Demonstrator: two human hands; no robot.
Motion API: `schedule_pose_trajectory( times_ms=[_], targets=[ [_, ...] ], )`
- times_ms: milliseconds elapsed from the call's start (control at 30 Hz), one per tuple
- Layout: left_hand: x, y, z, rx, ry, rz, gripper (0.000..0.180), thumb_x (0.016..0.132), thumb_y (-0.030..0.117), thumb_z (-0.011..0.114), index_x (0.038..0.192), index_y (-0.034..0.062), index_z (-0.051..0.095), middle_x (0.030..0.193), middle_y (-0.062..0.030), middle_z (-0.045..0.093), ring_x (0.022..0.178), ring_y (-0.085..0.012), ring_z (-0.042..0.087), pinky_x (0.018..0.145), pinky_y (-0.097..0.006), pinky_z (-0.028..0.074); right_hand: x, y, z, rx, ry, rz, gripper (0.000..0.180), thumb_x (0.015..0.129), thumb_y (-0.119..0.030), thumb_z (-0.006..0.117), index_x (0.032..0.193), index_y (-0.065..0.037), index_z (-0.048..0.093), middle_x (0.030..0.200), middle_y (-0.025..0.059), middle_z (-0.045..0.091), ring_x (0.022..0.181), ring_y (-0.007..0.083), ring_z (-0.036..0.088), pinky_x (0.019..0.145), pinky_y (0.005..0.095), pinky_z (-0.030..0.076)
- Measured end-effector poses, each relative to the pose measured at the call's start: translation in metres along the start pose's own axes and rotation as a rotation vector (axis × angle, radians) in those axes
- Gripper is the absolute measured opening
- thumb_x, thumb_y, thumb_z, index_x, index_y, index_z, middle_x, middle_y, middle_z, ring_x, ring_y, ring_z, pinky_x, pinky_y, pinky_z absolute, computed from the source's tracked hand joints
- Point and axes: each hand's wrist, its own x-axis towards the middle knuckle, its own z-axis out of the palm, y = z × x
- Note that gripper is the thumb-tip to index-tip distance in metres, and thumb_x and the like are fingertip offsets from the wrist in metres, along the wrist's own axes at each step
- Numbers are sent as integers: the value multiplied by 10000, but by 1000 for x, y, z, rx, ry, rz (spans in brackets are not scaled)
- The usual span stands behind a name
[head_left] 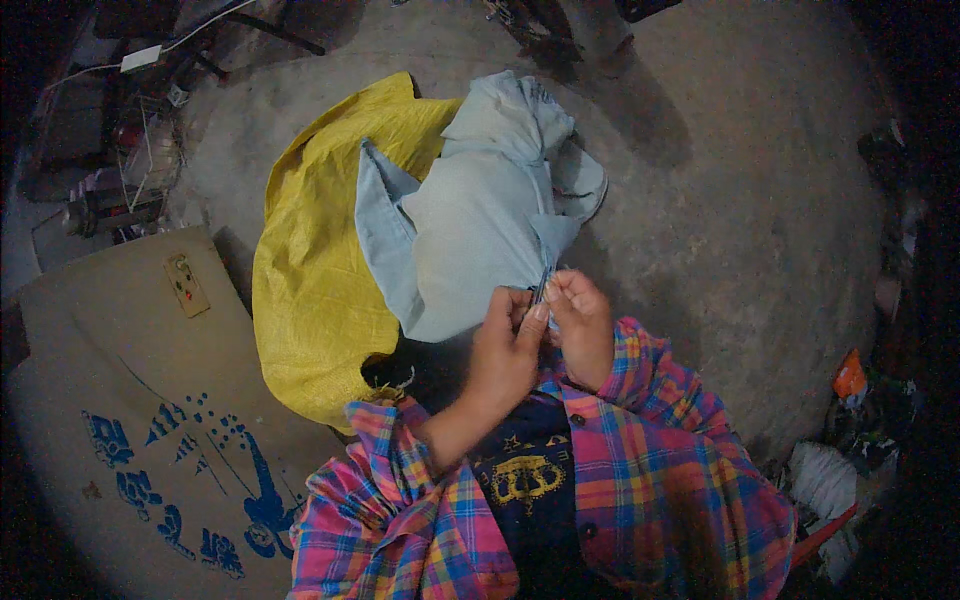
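A light blue denim-like garment (pixel 480 225) lies bunched in front of me, spread over a yellow woven sack (pixel 320 260). Its near right corner comes down to my fingers. My left hand (pixel 505 350) is closed, thumb and fingers pinching the cloth edge. Close against it, my right hand (pixel 583 325) is also closed, pinching the same edge with thumb and forefinger. Between the fingertips runs a narrow dark strip, perhaps a seam or a small tool; it is too small to make out.
At the left lies a cardboard sheet (pixel 90 330) with blue printing. Beyond it stand a wire rack (pixel 150 150) and a white power strip (pixel 141 58) on a cable. Clutter with an orange packet (pixel 850 375) sits at the right edge, on the concrete floor (pixel 740 220).
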Motion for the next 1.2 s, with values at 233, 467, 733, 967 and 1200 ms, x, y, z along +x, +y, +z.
schedule_pose_trajectory(
  times_ms=[233, 467, 733, 967, 1200],
  targets=[
    [2, -2, -1, 46, 22, 22, 144, 809, 139, 481, 824, 10, 419, 641, -73, 497, 568, -97, 468, 514, -252, 398, 1, 0, 4, 89, -2, -7, 96, 823, -111, 433, 851, -24, 461, 736, -3, 486, 676, 52, 436, 593, 190, 365],
    [0, 4, -10, 18, -31, -87, 216, 773, 190, 544, 840, 12, 443, 669, -68, 517, 594, -109, 485, 548, -254, 408, 1, -18, -2, 215, 8, 103, 94, 832, -143, 429, 850, -56, 457, 655, -11, 458, 499, 41, 387, 424, 187, 318],
    [13, -9, -97, 74, 262, -51, 139, 771, 139, 501, 829, 12, 503, 716, -71, 506, 661, -147, 490, 630, -255, 394, 21, -40, -36, 575, -277, 189, 92, 842, -149, 409, 887, -70, 393, 584, 12, 407, 388, 49, 307, 337, 179, 252],
    [50, -49, -104, 275, 83, -7, 263, 712, 46, 502, 973, 21, 494, 903, -84, 533, 823, -171, 507, 724, -269, 402, 32, -34, -45, 420, -280, 429, 208, 866, -263, 359, 775, -89, 427, 448, -16, 340, 334, 63, 279, 321, 199, 268],
    [14, -77, -101, 422, -134, -145, 457, 651, 41, 543, 1080, 11, 387, 965, -122, 486, 886, -212, 466, 787, -299, 366, 63, -41, -37, 288, -239, 307, 63, 798, -118, 464, 775, -61, 452, 544, 53, 482, 421, 122, 440, 382, 212, 358]
  ],
)
